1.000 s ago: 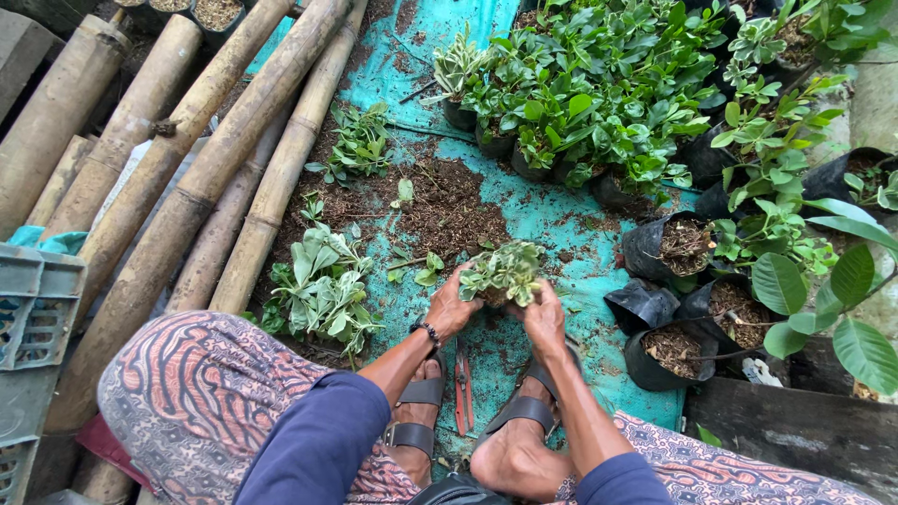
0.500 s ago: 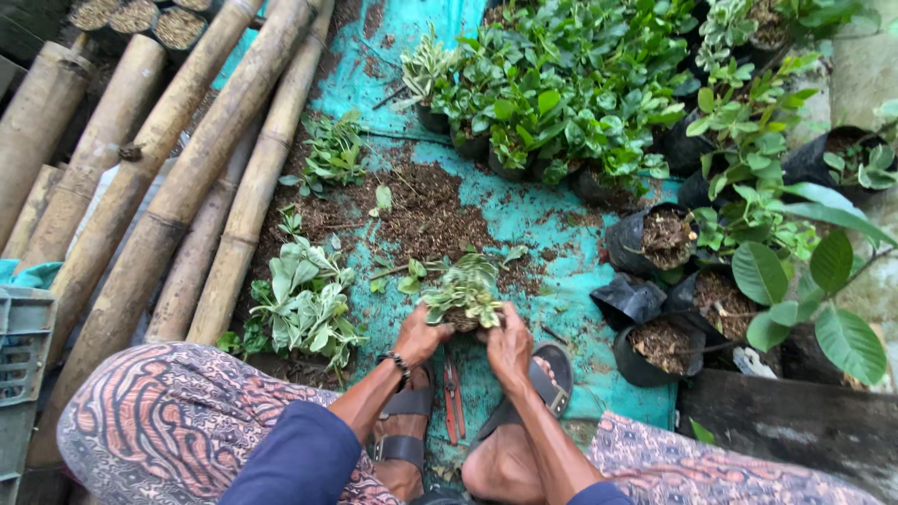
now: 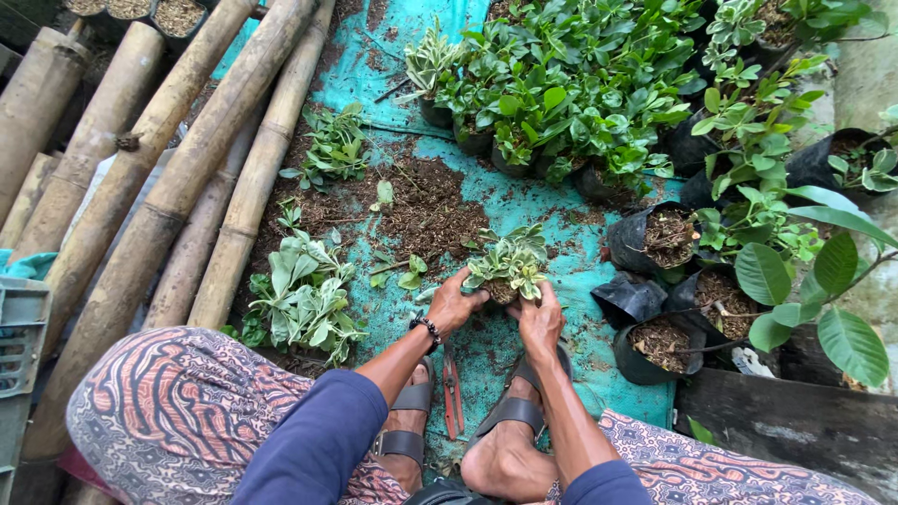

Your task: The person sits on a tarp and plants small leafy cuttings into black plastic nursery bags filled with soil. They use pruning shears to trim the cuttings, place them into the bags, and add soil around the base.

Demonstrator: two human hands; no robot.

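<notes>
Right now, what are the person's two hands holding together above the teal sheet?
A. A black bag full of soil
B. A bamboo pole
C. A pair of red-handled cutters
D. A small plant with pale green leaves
D: the left hand and the right hand both cup the base of the small plant, while the red-handled cutters lie untouched on the teal sheet between the feet.
</notes>
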